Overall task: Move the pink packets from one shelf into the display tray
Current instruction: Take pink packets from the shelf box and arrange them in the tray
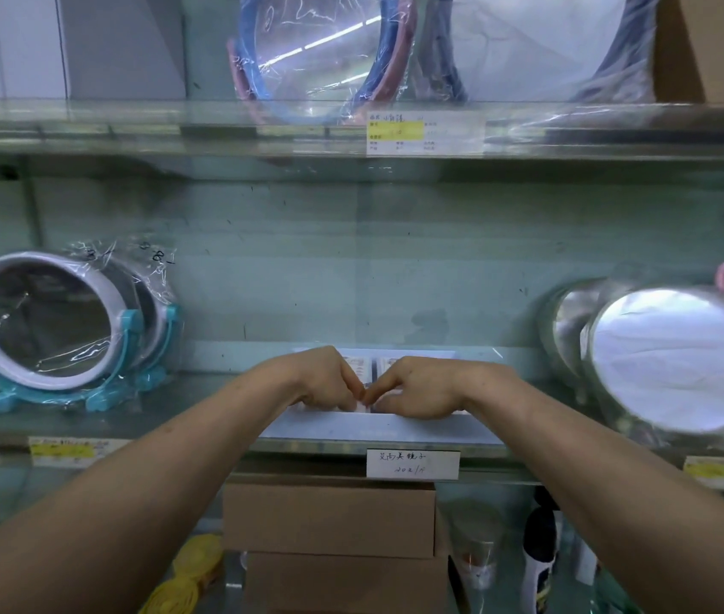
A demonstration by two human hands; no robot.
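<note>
Both curled hands, left hand [325, 383] and right hand [418, 387], touch packets [367, 370] in tray [378, 429].

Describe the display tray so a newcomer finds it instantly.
Look at the middle shelf, between the teal-stand mirror and the silver round mirrors. The display tray is the flat pale tray under both hands, above a handwritten label.

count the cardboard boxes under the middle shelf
2: a brown cardboard box directly beneath the handwritten label, and a second brown cardboard box stacked under it. Others may be hidden behind.
</note>
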